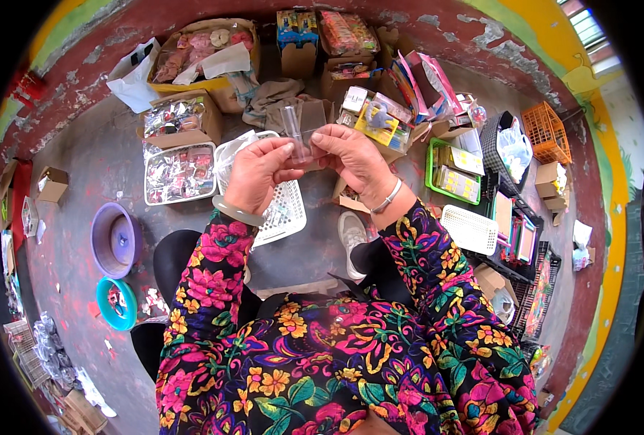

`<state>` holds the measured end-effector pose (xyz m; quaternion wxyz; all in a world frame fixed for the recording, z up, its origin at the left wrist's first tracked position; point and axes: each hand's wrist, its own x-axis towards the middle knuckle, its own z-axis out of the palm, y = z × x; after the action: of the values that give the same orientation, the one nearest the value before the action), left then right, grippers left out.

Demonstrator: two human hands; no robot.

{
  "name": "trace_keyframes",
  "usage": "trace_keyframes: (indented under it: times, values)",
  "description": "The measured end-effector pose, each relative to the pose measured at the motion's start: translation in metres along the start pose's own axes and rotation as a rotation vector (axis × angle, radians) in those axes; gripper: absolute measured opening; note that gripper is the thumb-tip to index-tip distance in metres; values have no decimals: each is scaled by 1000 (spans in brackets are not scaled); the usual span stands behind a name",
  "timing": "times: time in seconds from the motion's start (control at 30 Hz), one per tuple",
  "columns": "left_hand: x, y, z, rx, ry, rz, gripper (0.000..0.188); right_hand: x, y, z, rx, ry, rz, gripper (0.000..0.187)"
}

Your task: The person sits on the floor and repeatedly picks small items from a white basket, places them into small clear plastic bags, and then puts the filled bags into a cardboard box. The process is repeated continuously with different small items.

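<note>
Both hands are raised in front of my body, over a white perforated basket (290, 210). Between them is a clear plastic piece (293, 125), see-through and upright, with a narrow tube-like part and a flatter part beside it; its exact kind is hard to make out. My left hand (253, 175) pinches its lower left side between thumb and fingers. On the other side, my right hand (356, 161) grips its edge with thumb and curled fingers. A white plastic bag (229, 154) lies at the basket's left, partly behind my left hand.
Left of the basket stands a white tray (181, 196) of small packets, with a cardboard box (209, 119) behind it. Purple (94, 243) and teal basins (110, 324) sit farther left. A green basket (438, 190), a white basket (470, 230) and an orange crate (546, 133) stand right.
</note>
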<state>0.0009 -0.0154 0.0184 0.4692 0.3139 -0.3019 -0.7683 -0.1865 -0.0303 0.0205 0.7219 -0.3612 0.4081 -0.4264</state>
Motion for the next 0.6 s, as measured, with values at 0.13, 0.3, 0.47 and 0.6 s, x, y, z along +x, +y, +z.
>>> trace_keyframes:
  times: [0.13,0.3,0.47,0.6]
  values:
    - [-2,2,0,55,-7,-26,15,1,0,0,-18,-54,17,11]
    - [0,0,-1,113,49,-63,12,0,-3,-2,-222,-42,-47,10]
    - [2,-5,-7,84,74,-83,11,-4,-5,6,-332,-36,-104,10]
    - [2,-6,-10,12,56,-109,15,-6,-8,10,-326,-62,-140,9]
